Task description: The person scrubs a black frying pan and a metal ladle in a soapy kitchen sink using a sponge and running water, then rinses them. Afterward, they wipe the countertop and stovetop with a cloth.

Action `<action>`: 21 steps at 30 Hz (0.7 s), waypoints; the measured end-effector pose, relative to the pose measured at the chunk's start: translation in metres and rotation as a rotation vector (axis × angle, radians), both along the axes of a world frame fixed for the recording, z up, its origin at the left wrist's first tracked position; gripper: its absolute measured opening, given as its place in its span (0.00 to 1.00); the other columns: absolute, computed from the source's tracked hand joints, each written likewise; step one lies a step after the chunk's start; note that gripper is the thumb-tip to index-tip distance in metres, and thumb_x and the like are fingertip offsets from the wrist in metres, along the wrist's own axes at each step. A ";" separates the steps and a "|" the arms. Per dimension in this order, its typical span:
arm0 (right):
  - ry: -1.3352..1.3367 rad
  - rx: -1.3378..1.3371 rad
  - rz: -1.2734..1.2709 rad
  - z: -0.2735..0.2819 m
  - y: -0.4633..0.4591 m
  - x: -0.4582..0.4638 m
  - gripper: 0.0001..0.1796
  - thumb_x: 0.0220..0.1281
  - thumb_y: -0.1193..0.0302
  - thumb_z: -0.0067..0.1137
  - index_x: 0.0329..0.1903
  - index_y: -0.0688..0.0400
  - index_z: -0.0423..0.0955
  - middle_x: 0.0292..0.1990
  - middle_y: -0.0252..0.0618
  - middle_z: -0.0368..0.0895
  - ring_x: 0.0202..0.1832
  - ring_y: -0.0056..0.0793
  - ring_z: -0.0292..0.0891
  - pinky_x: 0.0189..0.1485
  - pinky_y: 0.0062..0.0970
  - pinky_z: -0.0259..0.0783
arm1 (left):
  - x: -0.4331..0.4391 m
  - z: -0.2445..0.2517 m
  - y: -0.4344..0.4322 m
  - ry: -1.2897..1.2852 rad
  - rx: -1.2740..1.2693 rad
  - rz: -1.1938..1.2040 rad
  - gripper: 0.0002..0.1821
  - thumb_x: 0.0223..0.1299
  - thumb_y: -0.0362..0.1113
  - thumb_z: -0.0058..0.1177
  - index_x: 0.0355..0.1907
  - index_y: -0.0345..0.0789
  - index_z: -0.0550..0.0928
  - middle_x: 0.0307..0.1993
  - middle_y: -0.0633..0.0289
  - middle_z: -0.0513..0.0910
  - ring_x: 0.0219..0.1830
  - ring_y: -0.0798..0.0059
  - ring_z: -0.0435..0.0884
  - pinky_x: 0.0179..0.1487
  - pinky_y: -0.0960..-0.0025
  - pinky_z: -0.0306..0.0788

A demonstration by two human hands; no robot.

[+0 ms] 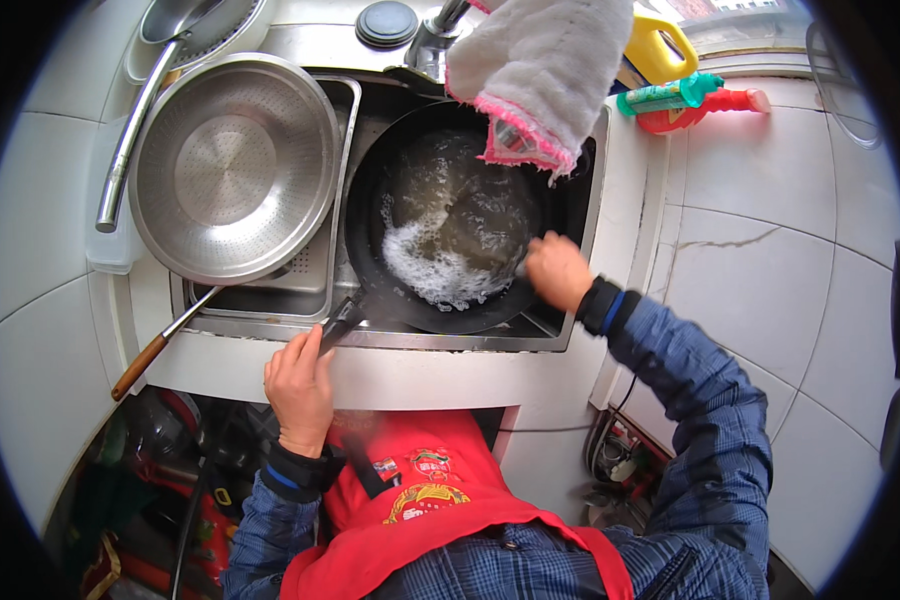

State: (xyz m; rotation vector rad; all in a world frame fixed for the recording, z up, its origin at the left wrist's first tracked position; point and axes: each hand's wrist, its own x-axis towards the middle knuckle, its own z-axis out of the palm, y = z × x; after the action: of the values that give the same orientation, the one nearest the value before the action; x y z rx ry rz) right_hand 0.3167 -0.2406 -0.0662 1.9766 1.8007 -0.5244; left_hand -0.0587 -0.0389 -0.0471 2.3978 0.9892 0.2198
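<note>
A dark wok [360, 225] sits in the steel sink, with cloudy water [450, 195] inside. White foam [442, 270] gathers on the near side of that water. My left hand [300, 382] grips the wok's black handle [341, 326] at the sink's front edge. At the right inner wall of the wok is my right hand [559, 271], blurred, its fingers curled. Something small and greyish shows by its fingertips, too unclear to name. A white cloth with pink edging [540, 67] hangs over the faucet [446, 22] and covers part of the wok's far rim.
A perforated steel colander [232, 165] rests over a steel tray [311, 289] on the left. A wooden-handled utensil [142, 364] juts past the counter front. Right of the faucet are a yellow jug [660, 49], a green bottle [667, 95] and a red bottle [697, 110].
</note>
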 end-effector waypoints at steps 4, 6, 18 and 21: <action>0.459 -0.086 -0.244 -0.009 0.017 -0.076 0.04 0.52 0.74 0.62 0.29 0.61 0.84 0.35 0.50 0.87 0.40 0.50 0.86 0.45 0.45 0.82 | 0.001 0.001 -0.002 0.013 -0.056 0.013 0.21 0.59 0.30 0.66 0.57 0.36 0.86 0.48 0.58 0.86 0.46 0.58 0.82 0.52 0.60 0.73; 0.721 0.002 -0.348 -0.020 0.047 -0.100 0.07 0.52 0.76 0.61 0.34 0.64 0.81 0.35 0.57 0.86 0.41 0.59 0.84 0.45 0.51 0.79 | 0.000 0.001 -0.003 0.021 -0.067 0.020 0.21 0.59 0.31 0.67 0.57 0.36 0.86 0.48 0.58 0.86 0.47 0.57 0.83 0.52 0.60 0.73; 1.358 0.892 -1.339 -0.124 0.211 0.011 0.09 0.64 0.80 0.61 0.46 0.64 0.77 0.39 0.39 0.83 0.39 0.30 0.81 0.41 0.31 0.79 | 0.000 0.002 0.000 0.021 -0.075 0.024 0.21 0.58 0.31 0.68 0.56 0.34 0.86 0.47 0.57 0.86 0.47 0.56 0.83 0.52 0.59 0.74; 0.829 1.341 -0.966 -0.156 0.199 0.048 0.08 0.67 0.81 0.59 0.47 0.64 0.78 0.41 0.40 0.84 0.42 0.31 0.82 0.46 0.34 0.81 | 0.001 0.004 0.000 0.030 -0.084 0.022 0.21 0.58 0.30 0.68 0.56 0.34 0.86 0.47 0.57 0.86 0.47 0.56 0.82 0.52 0.59 0.74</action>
State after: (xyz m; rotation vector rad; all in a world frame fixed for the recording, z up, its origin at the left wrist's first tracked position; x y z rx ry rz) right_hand 0.3648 -0.0412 -0.2223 4.1258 1.5216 -0.4374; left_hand -0.0576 -0.0390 -0.0436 2.3215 1.0190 0.1486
